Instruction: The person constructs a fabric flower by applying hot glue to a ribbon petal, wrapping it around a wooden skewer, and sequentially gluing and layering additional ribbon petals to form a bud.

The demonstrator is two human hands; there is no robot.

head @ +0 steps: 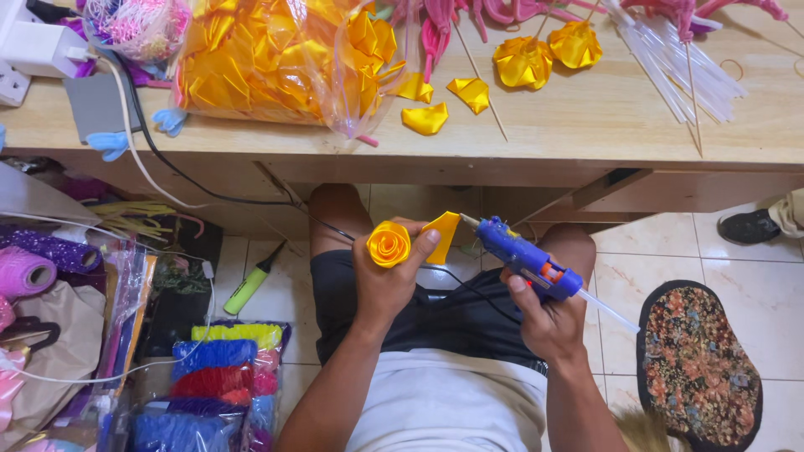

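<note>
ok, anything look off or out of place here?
Mostly tidy. One oddity: a green tube-like tool lies loose on the floor tiles under the table, apart from the other supplies. The left hand holds a yellow ribbon rose; the right hand holds a blue glue gun.

Home craft corner: wooden desk (586, 125) is covered edge to edge with a bag of yellow ribbon petals (276, 59); tiled floor (670, 251), rug (699, 364), yarn bundles (218, 377) are seen.

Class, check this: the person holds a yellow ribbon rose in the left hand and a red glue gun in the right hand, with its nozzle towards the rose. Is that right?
Not quite. The head view shows the glue gun is blue, not red. The rest stands: the left hand holds the yellow ribbon rose, and the right hand holds the gun with its nozzle towards the rose.
</note>
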